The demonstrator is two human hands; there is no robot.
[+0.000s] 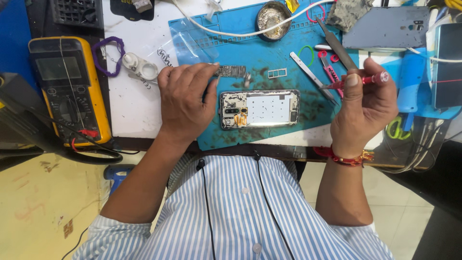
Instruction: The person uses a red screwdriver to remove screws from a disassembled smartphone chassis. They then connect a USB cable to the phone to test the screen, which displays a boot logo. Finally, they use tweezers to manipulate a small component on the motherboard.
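From above, the left hand [185,98] is pinching a small circuit board [232,71] at its fingertips just above the opened phone [260,109] lying on the blue mat [231,36], while the right hand [362,105] is gripping a red screwdriver [358,82]

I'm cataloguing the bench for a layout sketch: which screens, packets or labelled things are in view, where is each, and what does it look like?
Multimeter: left edge of the bench, yellow case, grey blank rectangular screen, dark dial.
Clear plastic bag: behind the left hand, flat, transparent, dark print.
Opened phone: centre of the blue mat, silver frame, internals facing up, screen not visible.
Phone back cover: top right, grey, flat.
Right hand: holds a red screwdriver.
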